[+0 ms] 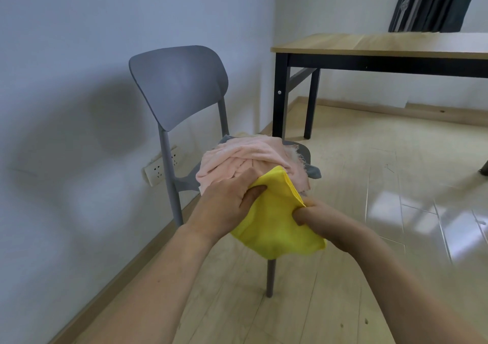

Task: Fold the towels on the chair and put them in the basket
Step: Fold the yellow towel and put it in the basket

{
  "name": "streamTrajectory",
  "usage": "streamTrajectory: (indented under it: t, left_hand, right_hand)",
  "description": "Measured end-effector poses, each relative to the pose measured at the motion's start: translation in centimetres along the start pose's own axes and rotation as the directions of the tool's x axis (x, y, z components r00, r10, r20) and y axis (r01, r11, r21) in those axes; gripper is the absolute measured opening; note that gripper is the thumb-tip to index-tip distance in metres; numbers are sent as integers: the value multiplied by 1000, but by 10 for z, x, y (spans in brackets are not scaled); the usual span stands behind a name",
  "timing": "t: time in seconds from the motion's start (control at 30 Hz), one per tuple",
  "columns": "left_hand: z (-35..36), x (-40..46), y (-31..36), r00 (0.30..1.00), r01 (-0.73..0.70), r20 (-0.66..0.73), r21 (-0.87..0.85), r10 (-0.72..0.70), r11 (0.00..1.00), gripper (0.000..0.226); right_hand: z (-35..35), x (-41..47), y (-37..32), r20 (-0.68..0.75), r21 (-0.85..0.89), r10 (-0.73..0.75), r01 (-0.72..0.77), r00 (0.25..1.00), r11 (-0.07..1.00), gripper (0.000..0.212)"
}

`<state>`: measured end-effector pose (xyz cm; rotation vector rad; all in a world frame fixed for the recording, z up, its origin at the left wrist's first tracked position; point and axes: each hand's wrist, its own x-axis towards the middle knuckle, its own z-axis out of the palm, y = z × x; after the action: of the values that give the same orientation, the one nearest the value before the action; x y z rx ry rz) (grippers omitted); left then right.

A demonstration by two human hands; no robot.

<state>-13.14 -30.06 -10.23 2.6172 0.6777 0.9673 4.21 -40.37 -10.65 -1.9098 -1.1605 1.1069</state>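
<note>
One yellow towel (274, 219) is doubled between us: left hand (227, 198) pinches its ten o'clock edge, right hand (314, 217) its three o'clock. Pink towel (245, 159) waits unfolded on the chair (179, 85) at twelve; no basket visible.

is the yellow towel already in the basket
No, both the left hand and right hand grip the yellow towel in front of the chair; no basket shows.
</note>
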Motion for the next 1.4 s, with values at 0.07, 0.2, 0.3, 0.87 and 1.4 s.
streamTrajectory:
  t: [0.07,0.2,0.3,0.87,1.4]
  left_hand:
    - [-3,0,3,1000,-14,-7,-13,14,1000,17]
    - [-5,-1,1,998,-19,-53,76,23,997,25]
    - [-6,-1,2,990,-86,-98,150,101,985,31]
    - [27,-9,29,967,-203,187,154,173,967,40]
    - [45,-18,15,889,317,268,222,-370,922,103]
  right_hand:
    - [0,-2,3,85,108,21,-30,996,994,38]
    - [-2,5,14,127,265,55,-88,990,960,24]
    - [-8,12,21,91,434,97,-127,991,892,39]
    - [-24,7,11,59,864,87,-94,994,494,29]
    - [-22,6,1,50,965,55,-62,997,254,29]
